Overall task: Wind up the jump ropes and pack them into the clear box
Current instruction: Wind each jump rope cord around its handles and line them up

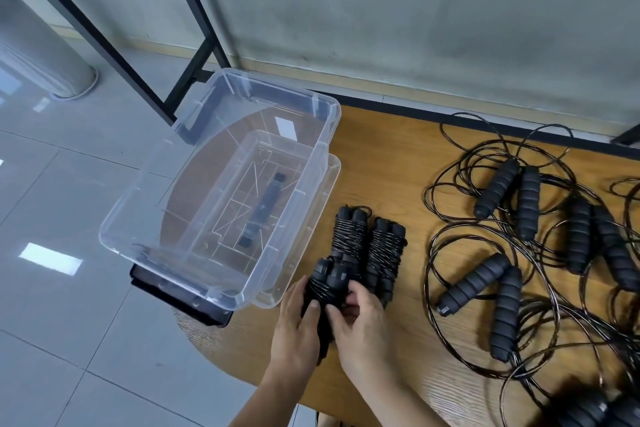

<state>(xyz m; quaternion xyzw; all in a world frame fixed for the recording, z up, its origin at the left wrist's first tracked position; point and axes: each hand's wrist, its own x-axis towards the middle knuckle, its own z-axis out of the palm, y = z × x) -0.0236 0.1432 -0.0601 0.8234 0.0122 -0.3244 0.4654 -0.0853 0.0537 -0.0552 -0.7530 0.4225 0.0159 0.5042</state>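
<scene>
A wound jump rope (327, 282), black foam handles wrapped in thin cord, is held between both hands just right of the clear box (320, 156). My left hand (298, 322) grips its left side and my right hand (360, 319) curls round its right side. Two more wound ropes (349, 236) (384, 253) lie side by side on the wooden table (391, 163), just behind the held one. Several unwound jump ropes (498, 191) lie tangled at the right. The clear box holds no ropes.
The clear box sits on its lid (329, 218) at the table's left end, overhanging the tiled floor (69, 340). Black metal frame legs (194, 55) stand behind the box. A grey wall (415, 28) runs along the table's back edge.
</scene>
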